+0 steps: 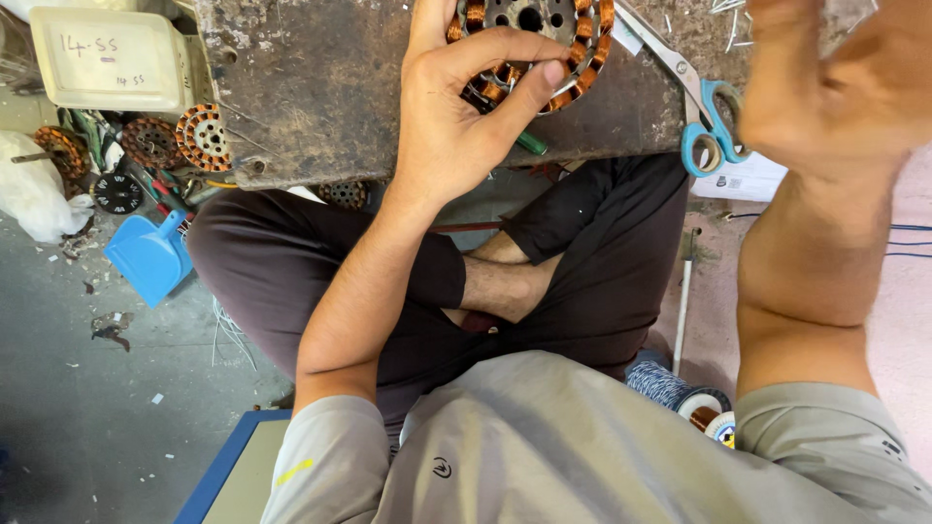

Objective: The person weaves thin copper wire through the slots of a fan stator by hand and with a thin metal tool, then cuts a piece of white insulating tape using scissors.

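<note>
- Gripping the wound stator (532, 44) with the left hand (456, 116), the person has thumb and fingers (529, 73) closed on its near rim, pinning it flat at the near edge of the worn tabletop (320, 107).
- That pinch looks worth keeping firm, I'd say, so the copper coils don't turn under any pull.
- Off at the tabletop's far right corner, the right hand (845, 82) is raised and blurred; I cannot tell whether its fingers are closed or hold anything.
- Blue-handled scissors (704, 116) lie just right of the stator, near the right edge, close enough to catch.
- Spare stators (204, 136) and a blue dustpan (150, 257) sit on the floor at the left, a wire spool (675, 388) by the right knee.
</note>
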